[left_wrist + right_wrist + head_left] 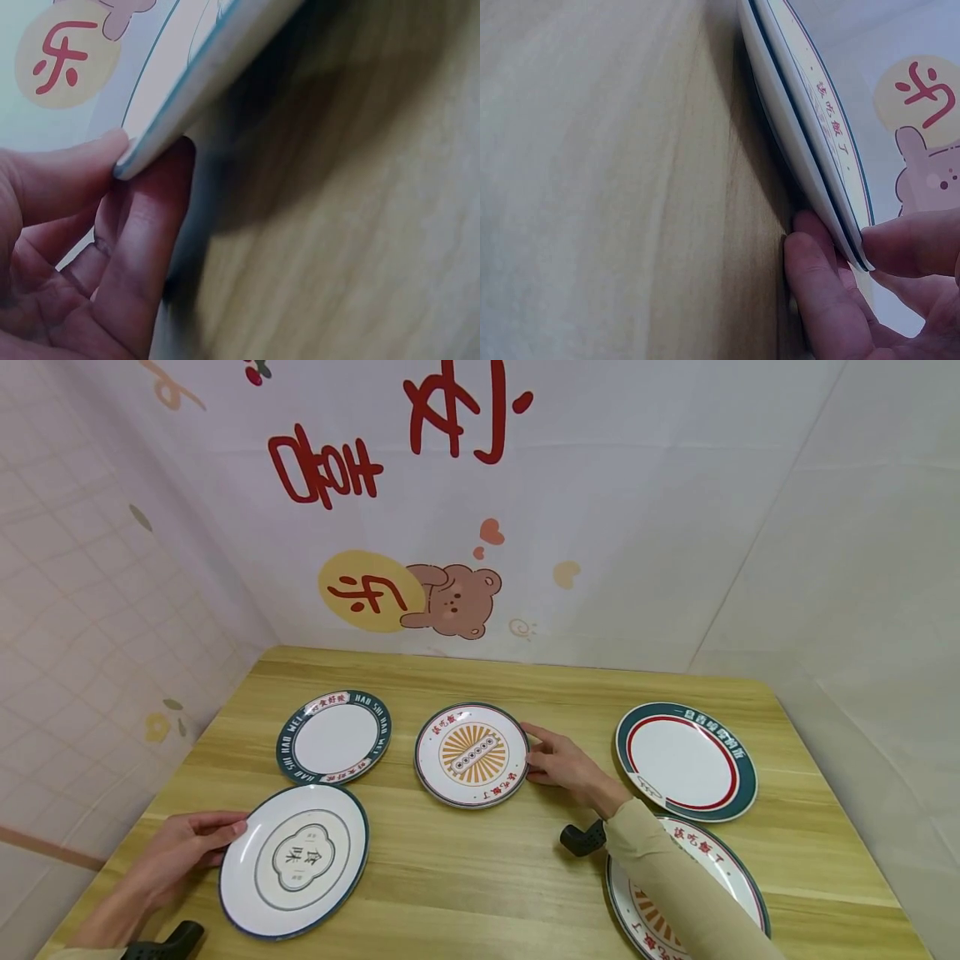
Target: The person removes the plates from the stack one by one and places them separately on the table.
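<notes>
At the front left, my left hand (176, 860) pinches the left rim of a white plate (255, 881) with a dark-edged rim and a grey cloud-shaped emblem. Its thumb is on top and its fingers are underneath, as the left wrist view shows. My right hand (566, 766) grips the right edge of a small plate (472, 756) with an orange sunburst in mid-table. In the right wrist view two rim edges (817, 150) lie one over the other there, like stacked plates. The thumb rests on the upper rim, with fingers curled below.
A green-rimmed plate (337, 739) lies behind the left-hand plate. On the right are a green plate with a red ring (682, 760) and, partly under my right sleeve, a larger sunburst plate (738, 885). A printed cloth (600, 527) hangs behind the wooden table (465, 893).
</notes>
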Action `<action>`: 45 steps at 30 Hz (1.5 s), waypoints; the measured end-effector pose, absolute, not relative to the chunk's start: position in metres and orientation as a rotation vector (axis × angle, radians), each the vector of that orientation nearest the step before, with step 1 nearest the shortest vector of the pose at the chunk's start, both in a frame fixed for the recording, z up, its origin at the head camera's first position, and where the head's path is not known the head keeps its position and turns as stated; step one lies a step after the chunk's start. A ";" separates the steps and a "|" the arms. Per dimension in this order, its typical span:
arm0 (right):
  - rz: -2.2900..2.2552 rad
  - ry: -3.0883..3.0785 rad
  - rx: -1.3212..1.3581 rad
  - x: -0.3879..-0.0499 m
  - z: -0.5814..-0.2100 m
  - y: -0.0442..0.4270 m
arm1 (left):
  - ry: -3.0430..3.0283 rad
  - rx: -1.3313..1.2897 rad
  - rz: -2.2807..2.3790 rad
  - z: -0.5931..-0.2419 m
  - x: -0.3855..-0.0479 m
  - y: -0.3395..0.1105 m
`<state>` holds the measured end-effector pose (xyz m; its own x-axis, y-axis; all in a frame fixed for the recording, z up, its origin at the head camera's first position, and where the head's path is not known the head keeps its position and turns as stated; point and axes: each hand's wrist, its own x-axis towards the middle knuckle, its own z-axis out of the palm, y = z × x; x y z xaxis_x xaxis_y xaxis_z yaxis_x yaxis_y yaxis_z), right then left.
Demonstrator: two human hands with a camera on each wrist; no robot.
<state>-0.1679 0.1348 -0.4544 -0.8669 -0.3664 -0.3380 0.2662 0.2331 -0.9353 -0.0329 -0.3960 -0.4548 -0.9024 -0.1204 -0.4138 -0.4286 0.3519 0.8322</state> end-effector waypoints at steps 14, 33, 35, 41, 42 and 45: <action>-1.685 2.019 -0.074 -0.168 -0.455 0.134 | 2.403 -0.500 1.450 -0.453 -0.037 -0.401; -1.692 2.022 -0.081 -0.167 -0.455 0.135 | 2.652 -0.391 1.175 -0.444 -0.038 -0.395; -1.691 2.024 -0.082 -0.167 -0.455 0.135 | 2.715 -0.382 1.153 -0.441 -0.037 -0.392; -1.687 2.026 -0.079 -0.167 -0.454 0.135 | 2.820 -0.349 1.230 -0.433 -0.037 -0.380; -1.687 2.026 -0.079 -0.167 -0.454 0.135 | 2.819 -0.333 1.270 -0.431 -0.037 -0.377; -1.688 2.026 -0.079 -0.167 -0.454 0.135 | 2.809 -0.293 1.365 -0.426 -0.039 -0.367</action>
